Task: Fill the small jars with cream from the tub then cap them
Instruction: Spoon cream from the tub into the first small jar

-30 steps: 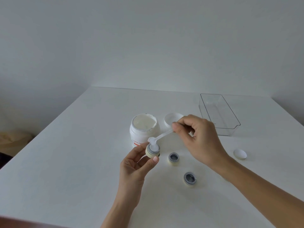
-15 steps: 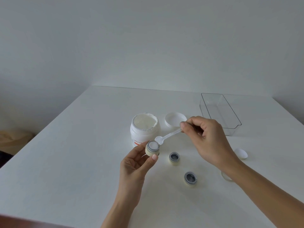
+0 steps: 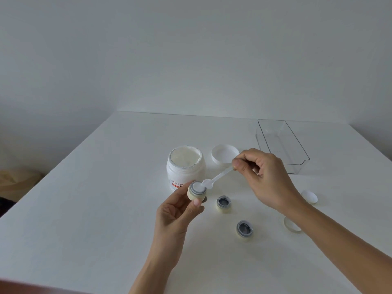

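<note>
My left hand [image 3: 177, 213] holds a small cream-coloured jar [image 3: 196, 191] tilted toward me, white cream filling its grey-rimmed mouth. My right hand [image 3: 265, 177] pinches the handle of a small white spatula [image 3: 214, 180], whose blade rests at the jar's right rim. The open white cream tub [image 3: 186, 166] stands just behind the held jar. Two more small jars, one [image 3: 223, 203] beside my left hand and one [image 3: 244, 229] nearer me, stand open on the table with dark insides. A white cap [image 3: 309, 196] and a clear cap [image 3: 291, 225], partly hidden by my right forearm, lie to the right.
The tub's white lid [image 3: 223, 154] lies upturned behind my right hand. A clear plastic tray [image 3: 282, 145] stands at the back right. The white table [image 3: 106, 198] ends at a far edge near the wall and drops off on the left.
The spatula lifted off the jar and drew right, then came back down to the jar's rim. The held jar now shows cream in its mouth. My left hand barely moved.
</note>
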A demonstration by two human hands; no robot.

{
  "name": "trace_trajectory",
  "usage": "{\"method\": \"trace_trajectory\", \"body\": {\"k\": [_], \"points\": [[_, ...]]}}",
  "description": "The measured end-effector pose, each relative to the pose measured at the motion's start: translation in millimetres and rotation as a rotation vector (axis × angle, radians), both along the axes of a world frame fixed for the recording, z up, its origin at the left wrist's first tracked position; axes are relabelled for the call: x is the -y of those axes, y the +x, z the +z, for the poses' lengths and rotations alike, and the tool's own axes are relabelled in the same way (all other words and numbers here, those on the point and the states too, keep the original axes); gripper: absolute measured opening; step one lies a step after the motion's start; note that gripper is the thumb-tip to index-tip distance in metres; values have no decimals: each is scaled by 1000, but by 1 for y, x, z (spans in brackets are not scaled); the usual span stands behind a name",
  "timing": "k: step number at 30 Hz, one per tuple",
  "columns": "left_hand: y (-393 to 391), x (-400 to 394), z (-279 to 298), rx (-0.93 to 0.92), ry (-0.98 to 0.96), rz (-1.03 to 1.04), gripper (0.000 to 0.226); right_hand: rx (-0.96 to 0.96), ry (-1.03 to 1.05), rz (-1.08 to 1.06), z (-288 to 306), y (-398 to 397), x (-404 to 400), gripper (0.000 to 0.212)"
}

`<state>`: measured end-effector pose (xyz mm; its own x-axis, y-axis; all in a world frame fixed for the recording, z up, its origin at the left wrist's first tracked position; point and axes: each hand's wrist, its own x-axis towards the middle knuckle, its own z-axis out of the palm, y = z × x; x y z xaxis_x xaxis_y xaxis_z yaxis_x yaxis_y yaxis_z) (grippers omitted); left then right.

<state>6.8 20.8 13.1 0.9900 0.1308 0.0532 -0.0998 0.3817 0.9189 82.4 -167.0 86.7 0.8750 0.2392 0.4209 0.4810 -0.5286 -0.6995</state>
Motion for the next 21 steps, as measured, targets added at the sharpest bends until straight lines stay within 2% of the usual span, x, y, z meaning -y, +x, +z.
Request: {"method": "trace_trajectory", "body": {"k": [8, 14, 21], "points": [[-1, 1, 1, -12, -1, -42, 44, -48, 144, -105, 3, 25, -13, 27], [2, -1, -4, 6, 15, -24, 46, -92, -11, -186, 2, 44, -47, 39], [2, 3, -5, -18, 104, 16, 31, -175, -84, -211, 7, 48, -35, 39]]}}
